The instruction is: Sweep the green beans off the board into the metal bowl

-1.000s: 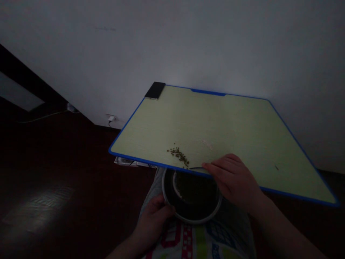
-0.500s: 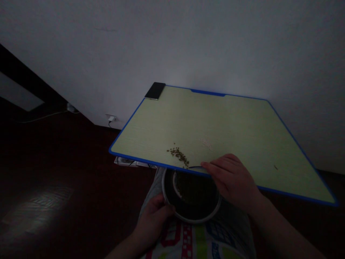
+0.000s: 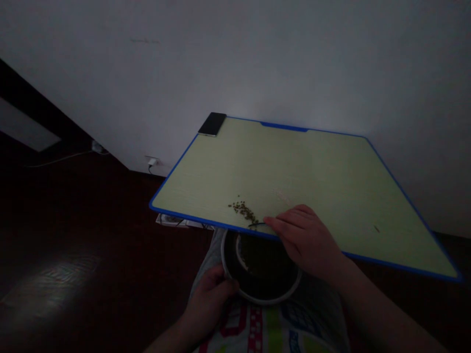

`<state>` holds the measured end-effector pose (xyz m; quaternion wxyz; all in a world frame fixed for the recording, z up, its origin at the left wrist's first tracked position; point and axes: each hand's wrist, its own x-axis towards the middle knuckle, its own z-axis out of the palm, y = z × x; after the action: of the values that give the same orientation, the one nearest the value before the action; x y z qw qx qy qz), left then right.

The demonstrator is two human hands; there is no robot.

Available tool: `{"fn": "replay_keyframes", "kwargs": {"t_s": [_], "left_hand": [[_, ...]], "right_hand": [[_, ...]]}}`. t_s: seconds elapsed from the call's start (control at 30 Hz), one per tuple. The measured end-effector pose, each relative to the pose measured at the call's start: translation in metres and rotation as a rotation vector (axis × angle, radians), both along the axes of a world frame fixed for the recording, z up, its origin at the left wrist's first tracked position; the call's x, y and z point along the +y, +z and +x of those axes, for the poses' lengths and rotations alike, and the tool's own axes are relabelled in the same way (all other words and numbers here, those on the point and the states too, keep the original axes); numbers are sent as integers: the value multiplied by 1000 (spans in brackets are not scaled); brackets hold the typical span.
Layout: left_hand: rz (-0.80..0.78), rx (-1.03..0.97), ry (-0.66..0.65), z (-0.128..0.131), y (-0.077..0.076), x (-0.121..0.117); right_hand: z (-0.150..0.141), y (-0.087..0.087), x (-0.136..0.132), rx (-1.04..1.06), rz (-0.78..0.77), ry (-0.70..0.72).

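My right hand (image 3: 307, 240) rests near the front edge of a pale-green table (image 3: 301, 162) with a blue rim. Its fingers pinch a thin, dark, slightly curved tool (image 3: 258, 224) whose kind is too dim to tell. The tool's tip touches the lower end of a scatter of small brown grains (image 3: 243, 211), like seeds or pellets. Below the edge, on my lap, my left hand (image 3: 211, 294) grips the left rim of a round bowl (image 3: 259, 300) with a light rim. Dark green-brown contents lie inside it, and the table edge hides its far side.
A black phone or tablet (image 3: 212, 124) lies on the table's far left corner. A faint pale mark (image 3: 283, 197) shows beyond my right hand, and a small dark speck (image 3: 377, 229) to the right. A wall stands behind, with a plugged-in charger (image 3: 152, 162) at left.
My right hand has moved left with the thin tool, bringing its tip to the lower end of the grains. My left hand and the bowl stay in place.
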<state>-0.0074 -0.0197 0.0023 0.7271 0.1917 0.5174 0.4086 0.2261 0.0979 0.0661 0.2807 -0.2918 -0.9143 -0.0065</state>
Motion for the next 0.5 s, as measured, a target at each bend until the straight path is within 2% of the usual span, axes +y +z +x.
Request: {"fn": "replay_keyframes", "kwargs": {"t_s": [0.3,0.5], "left_hand": [[12,25,-14,0,5,5],[10,56,-22,-3,1,4]], "right_hand": [[8,-1,-3,28,9,30],[14,-3,-6,55,14,28]]}}
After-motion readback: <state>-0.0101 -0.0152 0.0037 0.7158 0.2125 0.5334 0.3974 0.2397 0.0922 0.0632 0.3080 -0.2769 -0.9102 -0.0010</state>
